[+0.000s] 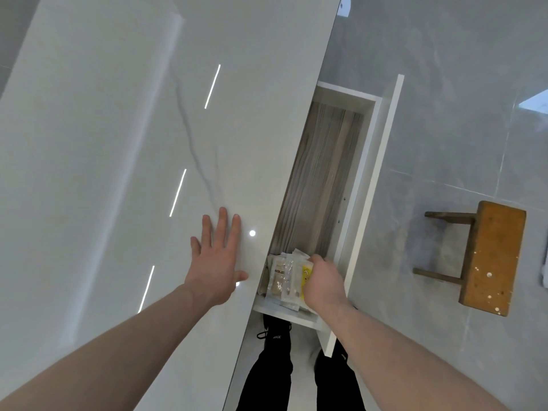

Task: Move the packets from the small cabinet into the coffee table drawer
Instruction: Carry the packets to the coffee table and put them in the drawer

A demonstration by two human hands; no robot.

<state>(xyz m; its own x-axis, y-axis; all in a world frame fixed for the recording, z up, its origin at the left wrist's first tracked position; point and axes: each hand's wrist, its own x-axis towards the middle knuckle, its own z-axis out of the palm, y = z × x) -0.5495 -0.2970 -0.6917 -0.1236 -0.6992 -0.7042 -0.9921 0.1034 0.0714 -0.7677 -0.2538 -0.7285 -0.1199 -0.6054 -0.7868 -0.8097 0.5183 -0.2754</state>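
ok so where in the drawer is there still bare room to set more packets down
The drawer has its bare wood-grain floor from the packets up to its far white wall. The near end is crowded: the packets pile there under the right hand. The left hand rests flat on the table top.

Grey glossy floor tiles [444,84] catch what looks like window light; a wooden stool [490,256] stands on them.
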